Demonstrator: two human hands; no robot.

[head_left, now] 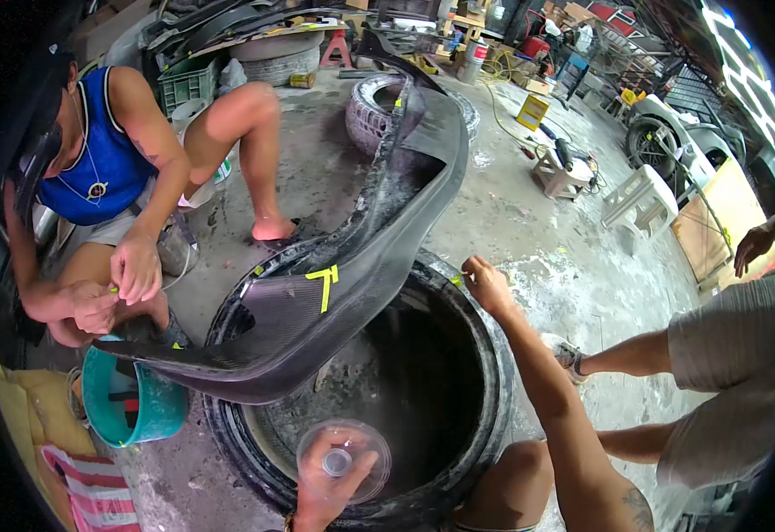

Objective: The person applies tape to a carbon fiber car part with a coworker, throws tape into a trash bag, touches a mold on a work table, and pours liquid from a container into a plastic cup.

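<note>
My left hand (314,507) is wrapped round a clear, round plastic cup (371,443) above the front of a large black tyre (496,390). My right hand (487,282) is at the tyre's far right edge, its fingers curled together. A small yellow bit of tape (456,281) shows on the tyre just left of them; whether anything is pinched in the fingers is hidden. Across the tyre lies a long, curved black car body panel (365,293) with a woven carbon-fibre look. Strips of yellow tape (323,285) are stuck on it. Its far end rests on another tyre (365,111).
A seated person in a blue top (112,168) holds both hands together at left, above a green bucket (161,412). Another person's legs (636,355) stand close on the right. White plastic stools (645,199), a yellow can (532,111) and cables lie beyond.
</note>
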